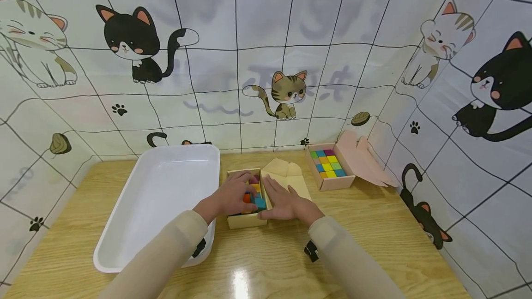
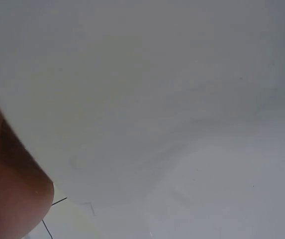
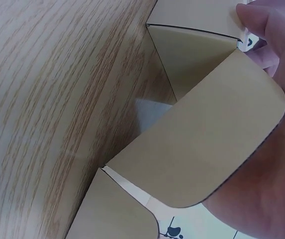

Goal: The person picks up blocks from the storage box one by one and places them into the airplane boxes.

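A cream cardboard box (image 1: 248,221) stands open on the table, with small coloured blocks (image 1: 259,203) inside. My left hand (image 1: 230,194) reaches over the box's left wall, thumb and fingers down among the blocks. An orange-red block (image 1: 247,198) shows between its thumb and fingers; whether they pinch it is hidden. My right hand (image 1: 287,200) rests along the box's right side, fingers straight, over the edge of the folded-back lid (image 1: 291,176). In the right wrist view, a lid flap (image 3: 197,134) covers part of that hand, and its thumb touches the box edge. The left wrist view shows mostly a blurred pale surface.
To the left lies a large white tray (image 1: 166,170), its right rim beneath my left forearm. Back right stands a pink box (image 1: 332,183) with several coloured blocks and its lid folded open. Cat-patterned cloth walls (image 1: 216,73) enclose the wooden table (image 1: 353,225).
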The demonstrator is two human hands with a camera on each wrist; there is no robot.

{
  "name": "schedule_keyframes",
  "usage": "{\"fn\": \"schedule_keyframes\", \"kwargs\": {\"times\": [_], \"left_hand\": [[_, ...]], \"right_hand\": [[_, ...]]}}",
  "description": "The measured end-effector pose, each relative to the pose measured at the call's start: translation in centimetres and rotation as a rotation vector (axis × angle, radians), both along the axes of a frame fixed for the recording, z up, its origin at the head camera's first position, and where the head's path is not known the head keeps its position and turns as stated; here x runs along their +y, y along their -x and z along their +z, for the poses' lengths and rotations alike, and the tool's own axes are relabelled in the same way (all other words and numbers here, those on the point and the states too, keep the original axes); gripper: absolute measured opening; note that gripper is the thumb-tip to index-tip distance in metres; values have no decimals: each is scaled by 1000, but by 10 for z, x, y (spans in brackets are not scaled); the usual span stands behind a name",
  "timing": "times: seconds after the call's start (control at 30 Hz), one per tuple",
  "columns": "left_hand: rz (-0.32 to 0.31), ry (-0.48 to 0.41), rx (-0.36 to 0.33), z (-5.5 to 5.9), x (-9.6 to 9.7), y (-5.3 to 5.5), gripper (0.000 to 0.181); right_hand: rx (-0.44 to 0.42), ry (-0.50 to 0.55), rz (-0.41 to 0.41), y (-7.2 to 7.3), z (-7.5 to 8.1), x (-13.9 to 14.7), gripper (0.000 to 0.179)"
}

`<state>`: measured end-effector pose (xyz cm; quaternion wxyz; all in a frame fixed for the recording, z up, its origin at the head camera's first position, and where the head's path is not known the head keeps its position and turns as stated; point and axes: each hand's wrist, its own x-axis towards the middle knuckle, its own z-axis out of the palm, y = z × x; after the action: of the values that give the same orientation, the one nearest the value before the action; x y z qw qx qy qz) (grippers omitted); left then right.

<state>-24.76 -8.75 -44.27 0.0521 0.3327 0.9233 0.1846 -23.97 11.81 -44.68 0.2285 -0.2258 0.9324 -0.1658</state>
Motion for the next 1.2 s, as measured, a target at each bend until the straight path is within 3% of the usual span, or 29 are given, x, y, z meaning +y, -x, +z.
{"fn": "schedule_keyframes", "kwargs": {"times": [0.43, 0.67, 0.83, 1.0, 1.2], "left_hand": [[21, 63, 35, -10, 2, 3, 14], [37, 87, 27, -7, 1, 2, 16], [97, 84, 32, -2, -14, -1, 21], [180, 80, 50, 11, -41, -14, 26], [207, 107, 130, 28, -76, -45, 31]], "right_hand": [[17, -6, 4, -1, 1, 0, 103], [17, -10, 4, -1, 1, 0, 103], [13, -21, -4, -1, 1, -2, 103], [6, -30, -12, -1, 2, -3, 104], [-2, -51, -5, -1, 8, -2, 105]]}}
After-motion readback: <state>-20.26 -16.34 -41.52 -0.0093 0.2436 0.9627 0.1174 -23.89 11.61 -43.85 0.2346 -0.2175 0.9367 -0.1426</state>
